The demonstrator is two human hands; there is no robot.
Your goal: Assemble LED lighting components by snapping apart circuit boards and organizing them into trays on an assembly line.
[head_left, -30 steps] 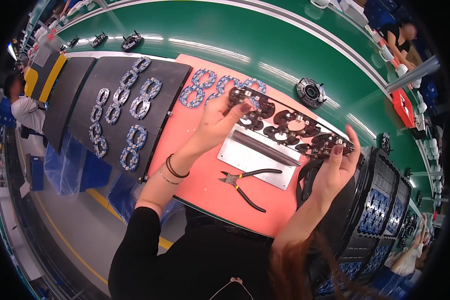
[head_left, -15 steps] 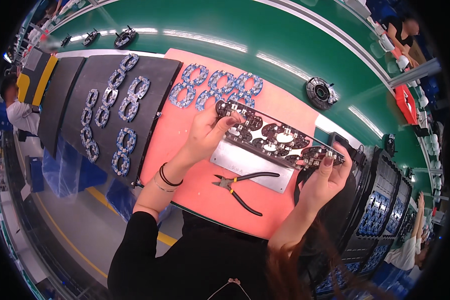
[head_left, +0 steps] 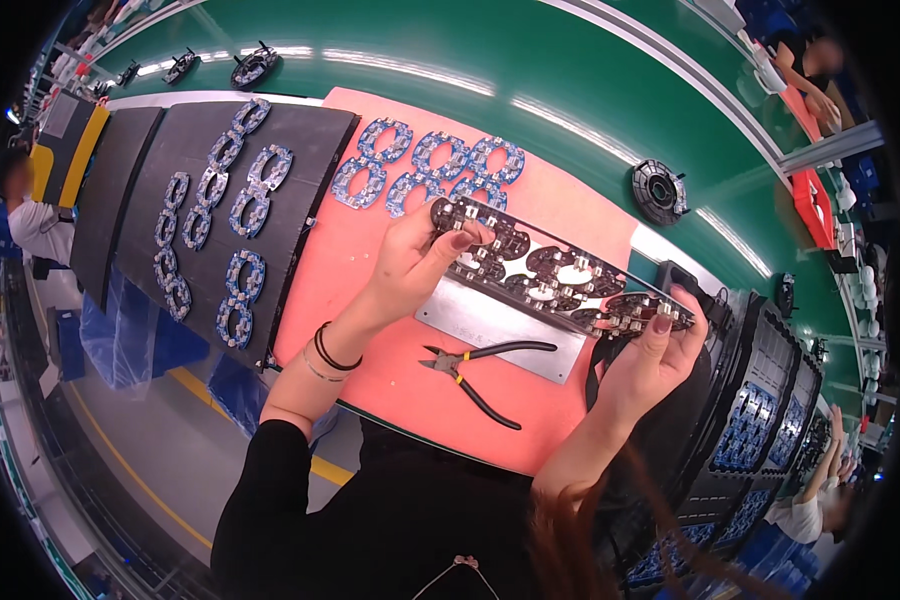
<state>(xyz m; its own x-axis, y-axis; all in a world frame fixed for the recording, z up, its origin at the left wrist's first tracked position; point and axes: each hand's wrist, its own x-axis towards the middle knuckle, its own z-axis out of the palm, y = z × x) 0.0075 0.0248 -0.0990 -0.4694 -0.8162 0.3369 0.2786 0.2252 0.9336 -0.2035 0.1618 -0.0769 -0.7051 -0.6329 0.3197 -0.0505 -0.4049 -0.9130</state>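
A panel of dark circuit boards (head_left: 555, 275), joined as figure-eight shapes within a long frame, is held tilted above the pink mat. My left hand (head_left: 417, 262) grips its left end, thumb on top. At the other end my right hand (head_left: 662, 355) pinches the panel between thumb and fingers. Partly covered by the panel, a silver metal plate (head_left: 500, 332) lies on the mat. Just in front of that plate rest cutting pliers (head_left: 460, 372) with black handles, jaws apart. Several blue figure-eight circuit boards (head_left: 375, 160) sit behind my left hand.
More blue boards (head_left: 240, 300) lie on a black surface (head_left: 290, 180) to the left. Behind the pink mat (head_left: 370, 400) runs a green conveyor (head_left: 400, 50) carrying round black parts (head_left: 658, 190). Black trays (head_left: 740, 430) of blue boards stand at the right. Other people are farther off.
Both hands keep hold of the panel, almost unmoved. The round black parts on the green conveyor have shifted right. My view has shifted slightly.
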